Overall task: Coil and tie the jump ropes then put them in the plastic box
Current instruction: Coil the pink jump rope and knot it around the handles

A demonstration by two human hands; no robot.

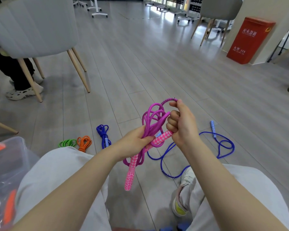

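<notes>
While both hands [135, 140] [182, 125] grip, the purple rope [153, 120] bunches into loops.

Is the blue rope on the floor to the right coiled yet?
No. The blue rope lies spread in loose loops on the floor, one handle stretched away, while both hands work the purple rope.

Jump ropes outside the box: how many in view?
5. Purple rope in both hands; coiled green, orange and blue on the floor left; uncoiled blue rope on the floor right. The box may hide others.
</notes>
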